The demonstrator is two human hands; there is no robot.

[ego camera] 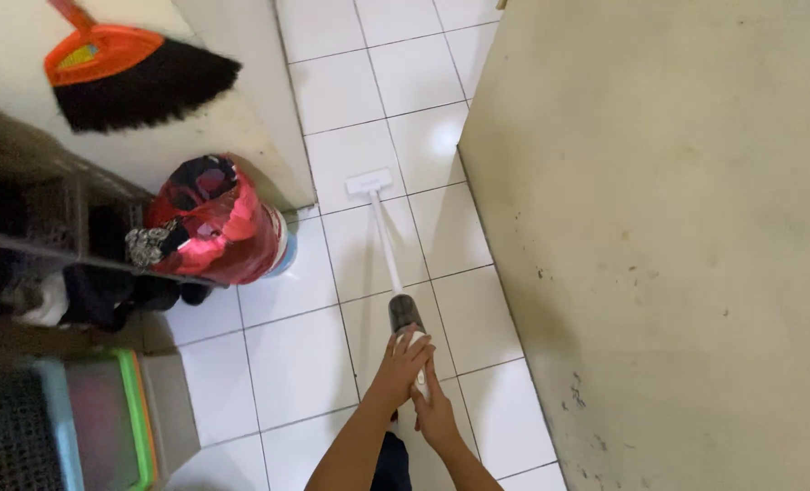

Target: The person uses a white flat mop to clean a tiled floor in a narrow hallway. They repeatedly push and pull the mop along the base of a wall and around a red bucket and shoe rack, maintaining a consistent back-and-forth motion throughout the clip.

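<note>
Gripping the slim white stick vacuum [389,264] by its grey handle end, the left hand [403,359] and right hand [434,411] close around it, its flat head ahead on white floor tiles [300,364]. Left of the hands bulges a red plastic bag [219,223]; beyond hangs an orange-capped black broom [128,77]. Right stands a beige wall [678,236].

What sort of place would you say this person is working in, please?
Probably a narrow passage in a home: a white tiled floor, a broom leaning on the wall and a shoe rack. Both hands, left hand and right hand, grip a stick vacuum.
</note>
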